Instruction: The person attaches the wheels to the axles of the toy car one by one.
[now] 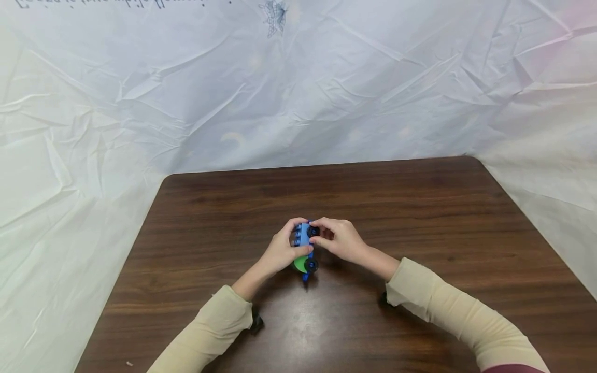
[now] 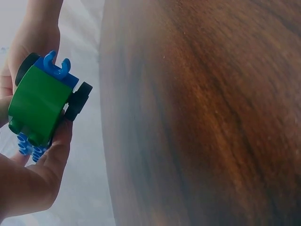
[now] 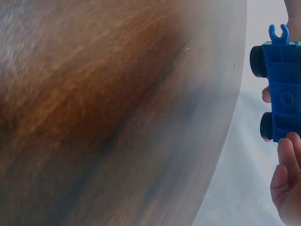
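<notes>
Both hands hold one toy car built of blocks near the middle of the table. It has a blue wheeled base point(image 3: 284, 75), black wheels point(image 1: 311, 265), a rounded green block point(image 2: 40, 103) and a light blue studded block point(image 1: 304, 234). In the head view the car is tipped sideways, studs to the left and wheels to the right. My left hand point(image 1: 282, 248) grips it from the studded side, thumb across the light blue block. My right hand point(image 1: 345, 239) pinches the far end around a wheel. A blue hook point(image 2: 56, 66) sticks out from the green block's end.
The dark wood table point(image 1: 210, 207) has a rounded far edge, with pale wrinkled sheeting point(image 1: 289, 103) behind and along its sides. Small black devices point(image 1: 256, 322) show beneath both sleeves. A tiny pale scrap point(image 1: 129, 363) lies at the near left.
</notes>
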Demonstrator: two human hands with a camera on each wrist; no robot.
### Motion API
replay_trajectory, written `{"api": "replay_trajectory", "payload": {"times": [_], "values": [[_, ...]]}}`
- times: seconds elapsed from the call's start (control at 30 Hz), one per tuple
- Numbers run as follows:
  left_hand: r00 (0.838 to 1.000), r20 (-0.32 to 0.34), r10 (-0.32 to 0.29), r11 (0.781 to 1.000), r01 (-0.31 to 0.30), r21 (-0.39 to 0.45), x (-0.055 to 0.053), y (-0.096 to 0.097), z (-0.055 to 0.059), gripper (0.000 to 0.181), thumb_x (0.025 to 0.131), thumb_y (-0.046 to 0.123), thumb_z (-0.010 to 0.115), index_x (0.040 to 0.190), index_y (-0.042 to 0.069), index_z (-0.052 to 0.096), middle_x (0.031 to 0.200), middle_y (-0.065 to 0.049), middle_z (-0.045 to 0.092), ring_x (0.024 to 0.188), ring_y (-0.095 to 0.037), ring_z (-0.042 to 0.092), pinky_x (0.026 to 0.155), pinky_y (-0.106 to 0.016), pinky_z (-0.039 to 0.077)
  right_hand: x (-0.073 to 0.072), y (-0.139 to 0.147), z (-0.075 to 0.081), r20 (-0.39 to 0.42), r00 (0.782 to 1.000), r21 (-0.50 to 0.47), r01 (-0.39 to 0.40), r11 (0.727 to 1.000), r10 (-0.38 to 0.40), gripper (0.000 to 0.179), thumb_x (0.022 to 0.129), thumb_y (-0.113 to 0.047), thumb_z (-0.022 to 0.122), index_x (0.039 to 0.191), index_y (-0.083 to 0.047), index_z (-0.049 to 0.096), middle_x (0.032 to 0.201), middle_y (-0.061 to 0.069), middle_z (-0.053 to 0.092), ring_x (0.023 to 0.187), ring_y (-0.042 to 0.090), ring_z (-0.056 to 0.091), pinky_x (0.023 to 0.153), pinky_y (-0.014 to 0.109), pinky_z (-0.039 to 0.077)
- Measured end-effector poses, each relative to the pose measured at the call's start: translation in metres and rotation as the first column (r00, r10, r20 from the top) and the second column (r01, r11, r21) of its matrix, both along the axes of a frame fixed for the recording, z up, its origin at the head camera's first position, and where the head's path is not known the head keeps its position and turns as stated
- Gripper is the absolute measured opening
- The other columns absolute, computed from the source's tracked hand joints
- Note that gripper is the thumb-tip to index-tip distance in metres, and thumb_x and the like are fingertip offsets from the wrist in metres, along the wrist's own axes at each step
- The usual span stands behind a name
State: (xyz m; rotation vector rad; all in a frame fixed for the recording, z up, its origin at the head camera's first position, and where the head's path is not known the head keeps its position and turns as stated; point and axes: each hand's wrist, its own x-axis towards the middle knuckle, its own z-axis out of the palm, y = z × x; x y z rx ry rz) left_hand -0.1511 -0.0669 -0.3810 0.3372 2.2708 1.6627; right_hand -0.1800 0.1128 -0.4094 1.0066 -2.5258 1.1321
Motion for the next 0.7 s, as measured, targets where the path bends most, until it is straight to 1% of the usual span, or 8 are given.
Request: {"api": "replay_trajectory", "payload": {"times": [0.1,0.23,0.37,0.47,0.6,0.7], "values": [[1.000,-0.002,0.001,1.000,-0.001,0.005,0.000,0.000,-0.001,0.056,0.078,0.004,0.063,0.126,0.005,0.034,0.122,-0.020,0.048,0.095,-0.031,0.058,0.070,-0.031,0.051,0.000,0.000,-0.001,0.009,1.000,0.002,0.006,1.000,-0.006,0.030,0.075,-0.016,0.069,0.101,-0.003,0.062,0.068,0.000,0.057,0.058,0.004,0.047,0.052,0.017,0.042],[1.000,0.022,0.009,1.000,-0.010,0.022,0.000,0.000,0.000,0.059,0.078,0.004,0.062,0.126,0.001,0.028,0.128,-0.022,0.044,0.095,-0.034,0.058,0.070,-0.033,0.051,0.001,0.002,-0.001,0.024,1.000,-0.001,0.017,1.000,-0.017,0.030,0.075,-0.014,0.069,0.102,-0.004,0.062,0.068,0.000,0.057,0.058,0.004,0.047,0.052,0.018,0.042],[1.000,0.021,0.020,1.000,-0.020,0.005,0.000,0.000,0.001,0.059,0.078,0.004,0.063,0.125,0.000,0.027,0.129,-0.023,0.043,0.095,-0.035,0.059,0.069,-0.033,0.052,0.000,0.003,-0.002,0.023,1.000,-0.005,0.017,1.000,-0.017,0.030,0.075,-0.014,0.069,0.102,-0.004,0.062,0.068,-0.001,0.057,0.058,0.003,0.047,0.051,0.019,0.043],[1.000,0.008,0.025,1.000,-0.025,-0.012,-0.005,-0.001,-0.011,0.059,0.077,0.005,0.064,0.124,0.002,0.028,0.129,-0.023,0.043,0.093,-0.035,0.059,0.067,-0.033,0.052,0.000,0.005,-0.003,0.016,1.000,-0.005,0.015,1.000,-0.015,0.029,0.075,-0.015,0.069,0.102,-0.004,0.062,0.068,-0.001,0.057,0.058,0.003,0.047,0.051,0.020,0.044],[0.999,-0.033,0.029,0.999,-0.030,-0.035,-0.012,-0.004,-0.031,0.059,0.076,0.009,0.068,0.123,0.008,0.032,0.130,-0.022,0.043,0.089,-0.032,0.061,0.063,-0.031,0.052,-0.001,0.007,-0.003,0.016,1.000,-0.020,0.011,1.000,-0.010,0.027,0.075,-0.014,0.069,0.099,-0.005,0.062,0.070,-0.001,0.058,0.060,0.003,0.048,0.052,0.023,0.045],[0.997,-0.079,0.023,0.998,-0.027,-0.060,-0.013,-0.005,-0.033,0.057,0.075,0.010,0.069,0.122,0.012,0.037,0.129,-0.017,0.044,0.087,-0.028,0.062,0.060,-0.028,0.052,-0.001,0.010,-0.002,0.021,1.000,-0.037,0.000,0.999,0.000,0.026,0.074,-0.014,0.070,0.098,-0.004,0.062,0.076,0.002,0.059,0.062,0.006,0.050,0.052,0.026,0.047]]}}
